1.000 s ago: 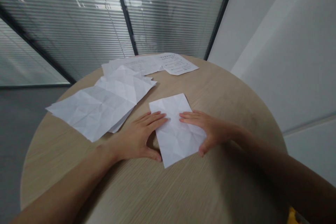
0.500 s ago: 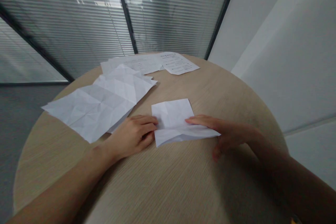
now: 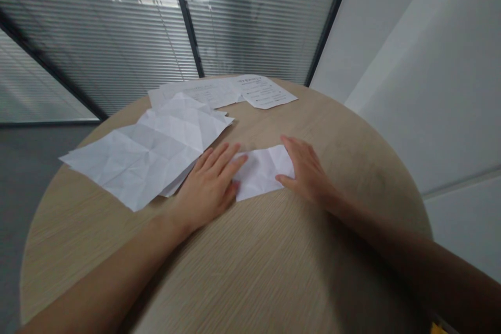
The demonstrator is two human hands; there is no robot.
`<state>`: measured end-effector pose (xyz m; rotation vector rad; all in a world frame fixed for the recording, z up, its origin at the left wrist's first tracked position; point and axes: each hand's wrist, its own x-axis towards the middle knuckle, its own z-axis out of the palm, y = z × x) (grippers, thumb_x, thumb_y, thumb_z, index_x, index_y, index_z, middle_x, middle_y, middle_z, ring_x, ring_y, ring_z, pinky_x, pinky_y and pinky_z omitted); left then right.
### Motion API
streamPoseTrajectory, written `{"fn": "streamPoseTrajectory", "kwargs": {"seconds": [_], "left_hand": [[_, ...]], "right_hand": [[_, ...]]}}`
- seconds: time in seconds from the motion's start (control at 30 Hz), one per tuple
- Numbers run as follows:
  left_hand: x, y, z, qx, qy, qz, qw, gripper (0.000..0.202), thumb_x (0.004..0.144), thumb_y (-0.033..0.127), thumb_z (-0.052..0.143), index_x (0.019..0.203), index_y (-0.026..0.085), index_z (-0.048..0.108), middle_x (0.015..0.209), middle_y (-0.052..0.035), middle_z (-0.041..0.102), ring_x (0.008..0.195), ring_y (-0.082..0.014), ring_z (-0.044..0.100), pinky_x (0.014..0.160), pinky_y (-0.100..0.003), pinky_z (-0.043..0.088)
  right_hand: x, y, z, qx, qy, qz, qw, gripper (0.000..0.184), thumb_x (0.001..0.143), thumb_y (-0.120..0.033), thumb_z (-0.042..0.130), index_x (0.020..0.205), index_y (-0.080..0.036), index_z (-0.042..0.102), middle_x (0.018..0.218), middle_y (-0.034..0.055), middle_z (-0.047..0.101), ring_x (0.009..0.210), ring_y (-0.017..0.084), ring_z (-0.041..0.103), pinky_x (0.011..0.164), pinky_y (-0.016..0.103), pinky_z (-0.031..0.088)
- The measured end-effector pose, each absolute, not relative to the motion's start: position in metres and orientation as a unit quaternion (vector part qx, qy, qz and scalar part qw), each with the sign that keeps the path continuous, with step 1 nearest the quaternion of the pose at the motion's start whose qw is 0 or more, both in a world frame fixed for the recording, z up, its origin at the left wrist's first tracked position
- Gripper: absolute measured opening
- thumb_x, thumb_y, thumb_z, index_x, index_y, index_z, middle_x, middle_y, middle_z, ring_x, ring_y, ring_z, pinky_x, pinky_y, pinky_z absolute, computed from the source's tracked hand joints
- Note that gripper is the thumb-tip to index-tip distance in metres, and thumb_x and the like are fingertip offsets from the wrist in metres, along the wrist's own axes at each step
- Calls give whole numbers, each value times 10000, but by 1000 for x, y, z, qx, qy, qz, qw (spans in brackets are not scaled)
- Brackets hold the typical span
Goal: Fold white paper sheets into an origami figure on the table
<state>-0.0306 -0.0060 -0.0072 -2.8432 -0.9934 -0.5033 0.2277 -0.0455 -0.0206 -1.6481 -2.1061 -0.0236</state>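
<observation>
A small white sheet of paper, folded in half, lies on the round wooden table. My left hand rests flat with fingers stretched out over the sheet's left end. My right hand lies flat on its right end, fingers extended and pressing down. Both hands hold the fold against the tabletop.
A stack of creased white sheets lies to the left of my left hand. Printed pages sit at the far edge of the table. Glass walls with blinds stand behind, and a white wall is to the right.
The near half of the sheet was lifted and folded away from me onto the far half. Both hands then moved forward and flattened onto the folded paper.
</observation>
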Motion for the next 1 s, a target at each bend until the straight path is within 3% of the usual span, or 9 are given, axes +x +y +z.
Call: {"fn": "streamPoseTrajectory", "kwargs": {"seconds": [0.07, 0.17, 0.27, 0.43, 0.6, 0.77, 0.9, 1.0], "left_hand": [[-29, -4, -9, -952, -286, -105, 13, 484, 995, 285, 386, 1469, 214, 452, 1592, -98, 382, 1485, -307, 313, 1187, -559, 286], [-27, -3, -11, -954, -294, -54, -31, 531, 1028, 422, 320, 1499, 199, 423, 1586, -113, 380, 1481, -282, 332, 1198, -547, 267], [-27, -4, -11, -947, -318, -42, -37, 625, 1018, 515, 306, 1515, 146, 391, 1591, -151, 348, 1487, -290, 317, 1201, -553, 256], [-33, -6, -12, -939, -341, -43, -25, 774, 972, 654, 337, 1522, 110, 369, 1589, -190, 330, 1482, -321, 321, 1195, -566, 262], [-37, -4, -14, -926, -367, -72, -52, 883, 914, 718, 411, 1539, 103, 305, 1605, -217, 293, 1492, -345, 288, 1194, -564, 271], [-36, -6, -12, -909, -392, -131, -58, 998, 804, 694, 624, 1544, 136, 253, 1564, -213, 385, 1457, -374, 348, 1152, -555, 352], [-32, -10, -10, -912, -375, -166, -20, 907, 777, 602, 722, 1480, 152, 368, 1412, -188, 563, 1368, -386, 462, 1098, -557, 415], [-31, -14, -8, -918, -328, -223, 33, 723, 858, 476, 701, 1435, 141, 423, 1319, -182, 617, 1266, -349, 556, 1050, -512, 473]], "right_hand": [[221, -45, -20, -539, -824, -27, 171, 662, 860, -178, 586, 1494, -125, 402, 1579, 187, 376, 1492, 338, 281, 1197, 557, 271], [212, -46, -24, -467, -880, 11, 92, 536, 972, -245, 433, 1495, -130, 410, 1589, 164, 378, 1489, 290, 309, 1210, 543, 260], [212, -47, -29, -470, -879, 33, 75, 587, 1010, -366, 379, 1526, -89, 346, 1594, 190, 350, 1494, 289, 301, 1205, 545, 271], [241, -49, -32, -515, -853, 56, 64, 600, 1012, -340, 341, 1538, -52, 311, 1606, 214, 300, 1509, 294, 257, 1200, 545, 279], [263, -54, -33, -537, -835, 71, 95, 609, 999, -305, 364, 1580, -167, 243, 1612, 169, 318, 1502, 288, 278, 1190, 569, 285], [258, -53, -32, -539, -808, 120, 207, 891, 875, -339, 622, 1594, -175, 121, 1628, 210, 262, 1513, 317, 245, 1196, 568, 279], [251, -49, -31, -535, -792, 113, 271, 997, 797, -267, 728, 1582, -200, 116, 1609, 204, 288, 1504, 322, 266, 1203, 550, 278], [246, -49, -29, -547, -779, 64, 298, 1039, 797, -230, 733, 1583, -227, 53, 1623, 198, 237, 1514, 324, 236, 1206, 552, 273]]}}
